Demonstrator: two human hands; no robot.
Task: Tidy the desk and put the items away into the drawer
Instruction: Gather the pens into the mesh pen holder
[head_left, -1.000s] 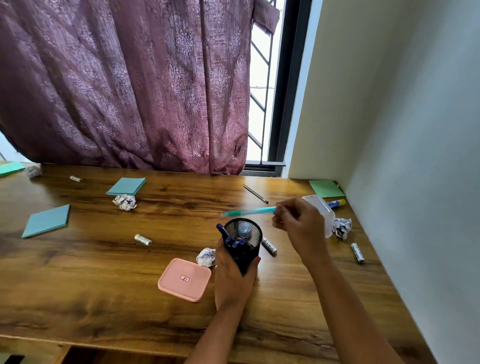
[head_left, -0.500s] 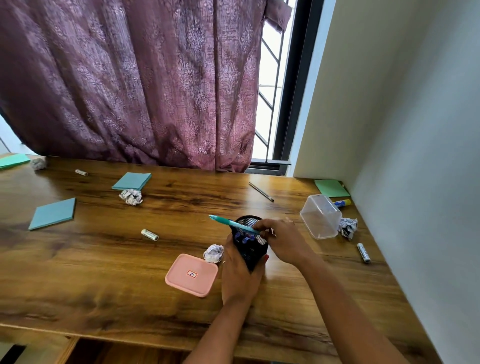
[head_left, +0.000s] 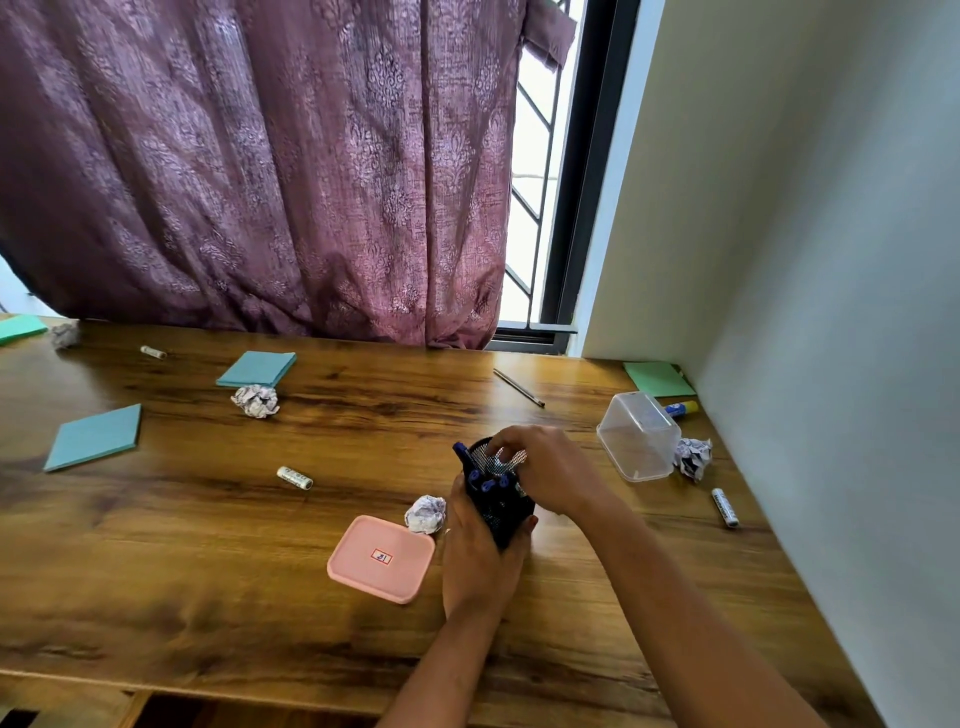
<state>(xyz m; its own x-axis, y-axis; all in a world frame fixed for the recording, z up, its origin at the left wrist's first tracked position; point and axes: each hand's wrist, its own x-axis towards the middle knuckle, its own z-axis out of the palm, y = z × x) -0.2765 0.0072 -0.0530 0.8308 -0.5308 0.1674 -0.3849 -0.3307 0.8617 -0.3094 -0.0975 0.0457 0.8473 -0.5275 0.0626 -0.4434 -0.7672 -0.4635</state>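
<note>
At the left of the frame, the near notepad, the far notepad, the left paper ball and the left battery lie loose on the counter, none of them put away yet. Just left of centre sits the pink lid, with the middle paper ball just beside its far corner. At centre my left hand wraps the black mesh pen cup, curled round its wall. The cup is tilted, with blue pens poking out. My right hand covers the cup's mouth, its fingers bent over the rim; I cannot tell whether they pinch anything. To the right, the clear tub lies tipped beside the right paper ball and the right battery. I cannot make out the drawer. My worry is the tilt: a slackened grip or a hard push from above could spill the pens. My right forearm could also knock the tub or set that battery rolling.
</note>
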